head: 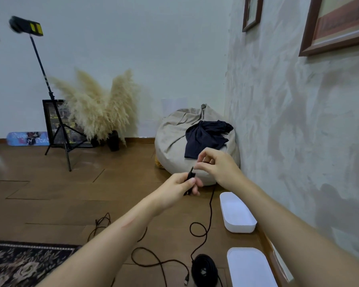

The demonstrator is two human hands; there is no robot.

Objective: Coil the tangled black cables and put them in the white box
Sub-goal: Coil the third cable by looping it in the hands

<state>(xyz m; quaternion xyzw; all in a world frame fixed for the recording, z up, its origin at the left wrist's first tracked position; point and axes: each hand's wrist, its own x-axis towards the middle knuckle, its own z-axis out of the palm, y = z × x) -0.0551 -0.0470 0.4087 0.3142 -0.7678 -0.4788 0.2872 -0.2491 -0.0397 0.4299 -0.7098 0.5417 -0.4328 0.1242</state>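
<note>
The left hand (pixel 177 188) curls its fingers around a short folded bundle of thin black cable (pixel 190 176), held in the air above the floor. The right hand (pixel 219 167) pinches the bundle's upper end between thumb and forefinger, its other fingers loosely bent. From the hands the cable hangs down, loops once on the wooden floor (pixel 50 199) and runs to a thick round coil (pixel 204 268) of glossy black cable. A second loose strand curves across the boards and ends in a small plug (pixel 186 280); more tangled strands lie behind the left forearm.

The white box (pixel 237 216), smooth plastic with rounded corners, sits open against the textured wall, near the hanging cable. Its flat white lid (pixel 250 268) lies just beside the coil. Beyond the hands slumps a beige fabric beanbag (pixel 172 146) with a dark cloth (pixel 205 139) draped on it. Fluffy pampas grass (pixel 100 108), a black tripod (pixel 59 131) and a patterned rug (pixel 19 264) are well apart to the left.
</note>
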